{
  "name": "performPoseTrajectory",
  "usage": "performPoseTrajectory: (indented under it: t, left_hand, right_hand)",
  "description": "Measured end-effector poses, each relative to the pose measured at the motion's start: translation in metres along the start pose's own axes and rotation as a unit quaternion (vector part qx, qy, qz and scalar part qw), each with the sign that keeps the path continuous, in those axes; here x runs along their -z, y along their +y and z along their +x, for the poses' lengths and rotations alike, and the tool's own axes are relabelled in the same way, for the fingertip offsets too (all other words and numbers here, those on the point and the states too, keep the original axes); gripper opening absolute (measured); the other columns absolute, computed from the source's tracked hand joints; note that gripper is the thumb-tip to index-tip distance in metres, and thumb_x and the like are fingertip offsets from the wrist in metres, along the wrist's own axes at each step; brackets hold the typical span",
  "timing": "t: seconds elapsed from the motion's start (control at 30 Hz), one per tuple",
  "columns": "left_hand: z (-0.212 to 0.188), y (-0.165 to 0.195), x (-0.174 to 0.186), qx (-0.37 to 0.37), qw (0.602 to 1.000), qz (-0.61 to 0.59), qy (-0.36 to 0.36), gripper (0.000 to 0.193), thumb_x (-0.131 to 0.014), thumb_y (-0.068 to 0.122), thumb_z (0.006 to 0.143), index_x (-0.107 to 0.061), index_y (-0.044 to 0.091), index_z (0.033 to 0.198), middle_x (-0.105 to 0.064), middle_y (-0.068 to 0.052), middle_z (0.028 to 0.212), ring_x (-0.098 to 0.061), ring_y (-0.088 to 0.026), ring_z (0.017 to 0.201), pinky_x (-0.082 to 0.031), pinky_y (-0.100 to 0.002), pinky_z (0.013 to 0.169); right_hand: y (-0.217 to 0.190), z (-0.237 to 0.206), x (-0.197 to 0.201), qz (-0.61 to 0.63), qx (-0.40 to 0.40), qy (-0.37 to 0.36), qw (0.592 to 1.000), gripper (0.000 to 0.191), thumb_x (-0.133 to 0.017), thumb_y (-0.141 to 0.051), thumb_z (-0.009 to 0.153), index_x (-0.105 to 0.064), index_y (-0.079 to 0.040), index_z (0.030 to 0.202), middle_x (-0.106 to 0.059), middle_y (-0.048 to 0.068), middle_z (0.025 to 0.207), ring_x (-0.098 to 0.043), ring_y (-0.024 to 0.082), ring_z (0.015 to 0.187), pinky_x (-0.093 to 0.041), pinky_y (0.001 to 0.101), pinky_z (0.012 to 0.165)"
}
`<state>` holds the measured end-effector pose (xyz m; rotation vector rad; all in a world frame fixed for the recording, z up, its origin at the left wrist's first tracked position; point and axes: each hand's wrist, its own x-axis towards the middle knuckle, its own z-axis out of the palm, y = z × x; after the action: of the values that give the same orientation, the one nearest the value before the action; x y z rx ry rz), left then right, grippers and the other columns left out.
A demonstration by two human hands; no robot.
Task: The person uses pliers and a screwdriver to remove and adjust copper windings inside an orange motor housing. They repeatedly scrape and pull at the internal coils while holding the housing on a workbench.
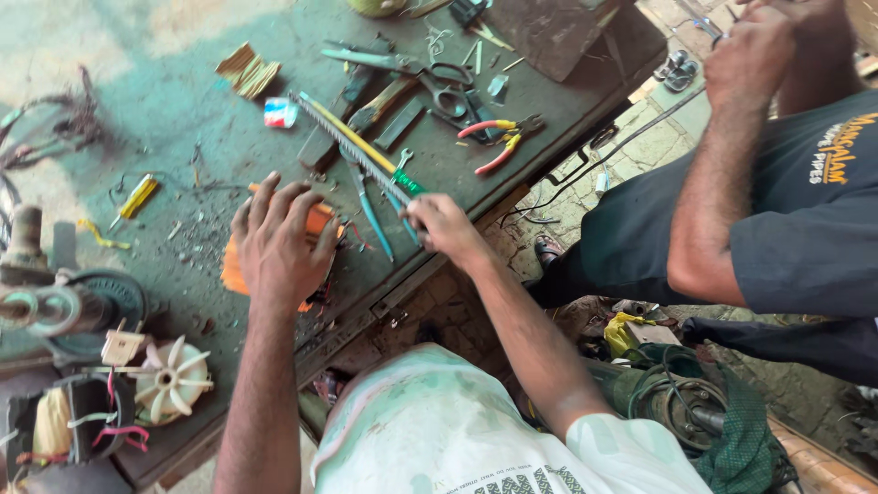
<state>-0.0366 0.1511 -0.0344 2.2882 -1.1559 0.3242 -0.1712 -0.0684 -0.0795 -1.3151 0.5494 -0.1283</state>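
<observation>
**A long saw blade at your right fingers, an orange sheet under your left**

Your right hand (441, 226) sits at the near edge of the surface (183, 101), with its fingers curled together around the near end of the saw blade (352, 142). There the blade meets a short green handle (408, 182). From your fingers the blade runs away and to the left, flat on the surface, with its toothed edge along one side and a yellow strip along the other.

Judging by its shape, the blade is thin, stiff along its length and light, but springy sideways, and the teeth will bite skin. The green handle just beyond your fingertips looks like the safe place to grip. Keep off the toothed side.

Your left hand (279, 240) lies palm down with its fingers spread apart, pressing on the orange sheet (234, 267). It looks thin, soft and easy to crease or slide, so flat pressure suits it better than a pinch.

Blue-handled pliers (370, 212) lie between your two hands, just beside your right fingers. Farther beyond them sit red-handled pliers (494, 139) and scissors (430, 78).

Another person's hand (750, 50) works well off to your right.
</observation>
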Motion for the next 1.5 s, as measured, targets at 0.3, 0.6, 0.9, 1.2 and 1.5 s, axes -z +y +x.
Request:
performPoseTrajectory:
  t: [0.3, 0.6, 0.9, 1.2, 1.5]
  left_hand:
    - [-0.015, -0.012, -0.025, -0.022, 1.0, 0.012, 0.009, 0.024, -0.077, 0.03, 0.096, -0.068, 0.019, 0.116, -0.064, 0.001, 0.134, -0.048, -0.028, 0.148, -0.03, -0.048, 0.127]
    - [-0.025, -0.048, -0.06, -0.073, 0.992, 0.1, 0.021, 0.018, -0.072, 0.032, 0.103, -0.066, 0.021, 0.115, -0.063, 0.005, 0.134, -0.049, -0.021, 0.149, -0.032, -0.039, 0.125]
    - [-0.031, -0.061, -0.065, -0.078, 0.99, 0.119, 0.004, 0.019, -0.07, 0.036, 0.105, -0.065, 0.022, 0.115, -0.063, 0.005, 0.135, -0.049, -0.02, 0.149, -0.032, -0.039, 0.123]
    - [-0.027, -0.052, -0.051, -0.079, 0.993, 0.084, 0.021, 0.021, -0.07, 0.038, 0.105, -0.064, 0.02, 0.115, -0.063, 0.003, 0.133, -0.049, -0.022, 0.145, -0.031, -0.041, 0.121]
    - [-0.014, -0.04, -0.024, -0.068, 0.994, 0.084, -0.001, 0.033, -0.076, 0.043, 0.095, -0.067, 0.017, 0.114, -0.065, 0.001, 0.13, -0.047, -0.025, 0.142, -0.03, -0.046, 0.119]
  right_hand:
    - [0.069, -0.091, 0.056, 0.064, 0.013, -0.004, 0.998, 0.032, -0.073, -0.04, 0.097, -0.061, -0.011, 0.093, -0.046, -0.009, 0.066, -0.04, 0.003, 0.052, -0.03, 0.0235, 0.045]
    - [0.096, -0.122, 0.11, -0.132, 0.117, 0.125, 0.976, 0.048, -0.065, -0.049, 0.1, -0.071, -0.005, 0.083, -0.058, -0.005, 0.065, -0.049, 0.004, 0.06, -0.039, 0.0272, 0.054]
    - [0.124, -0.122, 0.098, -0.156, 0.121, 0.088, 0.976, 0.048, -0.067, -0.05, 0.098, -0.076, -0.005, 0.085, -0.059, -0.003, 0.063, -0.048, 0.007, 0.056, -0.036, 0.029, 0.051]
    - [0.14, -0.114, 0.03, -0.209, 0.092, 0.136, 0.964, 0.047, -0.067, -0.051, 0.097, -0.08, -0.006, 0.097, -0.073, 0.004, 0.075, -0.065, 0.011, 0.066, -0.051, 0.0307, 0.061]
    - [0.138, -0.103, -0.034, -0.249, 0.104, 0.177, 0.947, 0.044, -0.069, -0.047, 0.097, -0.078, -0.003, 0.097, -0.072, 0.008, 0.074, -0.066, 0.012, 0.065, -0.052, 0.0314, 0.06]
